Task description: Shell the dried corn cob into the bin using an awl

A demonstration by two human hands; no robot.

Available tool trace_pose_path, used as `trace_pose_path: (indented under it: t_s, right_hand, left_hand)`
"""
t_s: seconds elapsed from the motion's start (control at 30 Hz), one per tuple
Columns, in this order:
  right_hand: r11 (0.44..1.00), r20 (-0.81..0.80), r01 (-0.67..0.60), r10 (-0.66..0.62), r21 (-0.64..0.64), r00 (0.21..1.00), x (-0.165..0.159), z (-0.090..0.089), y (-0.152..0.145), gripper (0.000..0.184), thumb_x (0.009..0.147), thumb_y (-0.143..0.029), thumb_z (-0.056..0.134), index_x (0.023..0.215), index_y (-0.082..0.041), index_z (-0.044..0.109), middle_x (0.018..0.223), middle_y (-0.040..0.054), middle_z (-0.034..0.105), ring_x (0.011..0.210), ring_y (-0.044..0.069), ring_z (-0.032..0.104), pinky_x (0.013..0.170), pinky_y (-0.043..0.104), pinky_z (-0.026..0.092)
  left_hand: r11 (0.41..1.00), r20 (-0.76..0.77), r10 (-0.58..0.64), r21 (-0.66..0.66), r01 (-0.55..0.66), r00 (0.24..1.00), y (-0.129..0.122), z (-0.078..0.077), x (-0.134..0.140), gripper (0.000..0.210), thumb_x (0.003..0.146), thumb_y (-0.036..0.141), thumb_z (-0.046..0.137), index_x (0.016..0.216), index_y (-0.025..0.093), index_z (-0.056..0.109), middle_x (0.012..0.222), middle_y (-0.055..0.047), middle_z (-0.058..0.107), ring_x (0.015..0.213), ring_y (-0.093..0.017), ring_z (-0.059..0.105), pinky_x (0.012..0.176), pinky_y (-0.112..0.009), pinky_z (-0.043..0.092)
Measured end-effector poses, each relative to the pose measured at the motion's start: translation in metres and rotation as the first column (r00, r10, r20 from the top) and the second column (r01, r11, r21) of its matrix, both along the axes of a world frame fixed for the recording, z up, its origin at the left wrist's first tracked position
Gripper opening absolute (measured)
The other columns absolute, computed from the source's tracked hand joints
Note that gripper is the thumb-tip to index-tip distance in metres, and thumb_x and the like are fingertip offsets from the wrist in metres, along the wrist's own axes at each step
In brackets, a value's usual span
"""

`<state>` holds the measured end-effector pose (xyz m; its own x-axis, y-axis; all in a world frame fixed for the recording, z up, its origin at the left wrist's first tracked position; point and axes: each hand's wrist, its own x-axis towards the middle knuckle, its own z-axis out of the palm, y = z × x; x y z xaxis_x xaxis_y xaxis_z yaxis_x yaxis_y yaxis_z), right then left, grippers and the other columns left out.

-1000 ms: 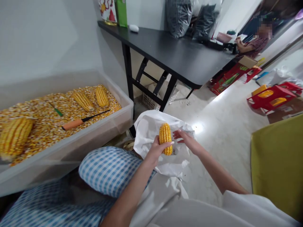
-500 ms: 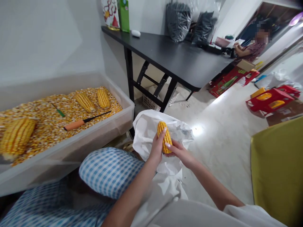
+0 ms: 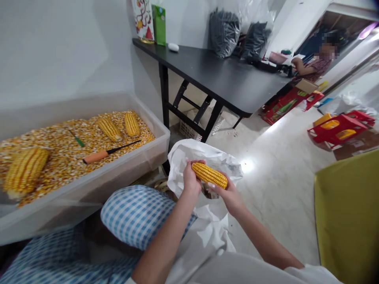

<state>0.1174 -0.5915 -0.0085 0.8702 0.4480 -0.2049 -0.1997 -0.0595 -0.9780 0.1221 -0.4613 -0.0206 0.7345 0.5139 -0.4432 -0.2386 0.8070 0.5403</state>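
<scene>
Both hands hold one yellow corn cob (image 3: 209, 175) over the open mouth of a white plastic bag (image 3: 179, 157). My left hand (image 3: 191, 179) is closed on the cob's left end, and my right hand (image 3: 228, 194) grips its right end. The cob lies nearly level, tilting down to the right, with its kernels on. To the left, a translucent bin (image 3: 154, 148) holds loose kernels (image 3: 63, 157). On them rest several more cobs, among them a large cob (image 3: 26, 169), plus an orange-handled screwdriver-like tool (image 3: 99, 156) and a thin green-handled tool (image 3: 79, 141).
A black table (image 3: 204, 75) stands ahead, bearing a green carton (image 3: 160, 25), a white rounded object (image 3: 173, 47) and bags of dark items (image 3: 225, 33). Another person (image 3: 314, 69) is at the far right. Red stools (image 3: 340, 128) and a yellow-green cloth-like surface (image 3: 346, 213) are to the right.
The cob has turned from nearly upright to nearly level. My hands have moved apart to its two ends. The camera view has shifted slightly.
</scene>
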Motion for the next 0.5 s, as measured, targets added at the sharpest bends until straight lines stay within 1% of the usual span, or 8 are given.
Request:
trace_pose_path:
  t_s: [0.07,0.1,0.17,0.23,0.27,0.4,0.47,0.5]
  right_hand:
    - [0.997,0.067,0.073,-0.072,-0.001,0.995,0.007,0.003,-0.004,0.042,0.066,-0.038,0.07,0.102,-0.023,0.053,0.096,0.0036,0.061,0.077,0.017,0.058,0.065,0.03,0.049]
    - [0.995,0.084,0.098,-0.098,0.003,0.992,0.012,0.005,-0.007,0.036,0.068,-0.04,0.068,0.096,-0.021,0.054,0.089,0.0034,0.061,0.072,0.016,0.057,0.061,0.029,0.048]
    - [0.991,0.099,0.132,-0.133,0.014,0.986,0.025,0.011,-0.013,0.03,0.071,-0.045,0.063,0.083,-0.019,0.055,0.074,0.0018,0.058,0.061,0.014,0.053,0.053,0.027,0.044]
    - [0.989,0.102,0.148,-0.149,0.016,0.984,0.036,0.017,-0.019,0.033,0.074,-0.052,0.056,0.077,-0.019,0.053,0.065,0.0003,0.053,0.054,0.013,0.049,0.046,0.026,0.04]
    - [0.989,0.104,0.145,-0.145,0.008,0.984,0.041,0.019,-0.02,0.035,0.074,-0.054,0.055,0.075,-0.019,0.053,0.063,-0.0001,0.051,0.053,0.013,0.047,0.044,0.026,0.038]
    - [0.99,0.105,0.118,-0.109,-0.076,0.988,0.045,0.018,-0.008,0.036,0.072,-0.055,0.058,0.068,-0.02,0.05,0.056,-0.0016,0.046,0.05,0.012,0.043,0.041,0.025,0.034]
    - [0.991,0.094,0.127,-0.122,-0.048,0.988,0.039,0.014,0.007,0.036,0.073,-0.055,0.056,0.07,-0.02,0.051,0.059,-0.0009,0.05,0.055,0.013,0.048,0.046,0.025,0.039]
    - [0.989,0.081,0.151,-0.15,-0.003,0.985,0.036,0.012,0.014,0.036,0.074,-0.056,0.055,0.073,-0.02,0.053,0.063,-0.0002,0.053,0.06,0.014,0.051,0.051,0.026,0.043]
  left_hand:
    - [0.954,-0.057,-0.003,0.298,0.019,0.998,0.001,0.0,-0.007,0.039,0.082,0.05,0.042,0.068,0.016,0.054,0.067,-0.007,0.064,0.071,-0.019,0.063,0.071,-0.031,0.047]
    - [0.877,-0.084,0.007,0.479,0.034,0.996,0.003,0.001,-0.012,0.04,0.083,0.05,0.042,0.068,0.016,0.056,0.069,-0.007,0.065,0.074,-0.02,0.063,0.073,-0.031,0.046]
    - [0.632,-0.126,0.031,0.771,0.079,0.992,0.01,0.004,-0.022,0.037,0.085,0.047,0.042,0.069,0.018,0.059,0.073,-0.007,0.066,0.077,-0.019,0.062,0.076,-0.029,0.044]
    - [0.441,-0.172,0.02,0.886,0.145,0.985,0.017,0.009,-0.029,0.035,0.086,0.044,0.042,0.069,0.019,0.061,0.07,-0.006,0.065,0.072,-0.019,0.061,0.074,-0.028,0.042]
    - [0.395,-0.192,-0.015,0.9,0.183,0.981,0.019,0.011,-0.031,0.036,0.086,0.043,0.041,0.069,0.019,0.062,0.068,-0.006,0.065,0.069,-0.018,0.061,0.071,-0.027,0.042]
    - [0.331,-0.213,-0.347,0.883,0.332,0.913,0.01,0.019,-0.032,0.036,0.085,0.046,0.043,0.071,0.02,0.064,0.069,-0.006,0.065,0.066,-0.018,0.059,0.061,-0.025,0.04]
    - [0.351,-0.213,-0.392,0.865,0.36,0.895,-0.003,0.019,-0.032,0.033,0.082,0.049,0.048,0.075,0.021,0.063,0.068,-0.004,0.063,0.065,-0.019,0.059,0.058,-0.025,0.039]
    - [0.379,-0.217,-0.355,0.856,0.352,0.909,-0.01,0.017,-0.032,0.033,0.082,0.05,0.048,0.077,0.021,0.062,0.066,-0.004,0.062,0.064,-0.019,0.058,0.057,-0.025,0.038]
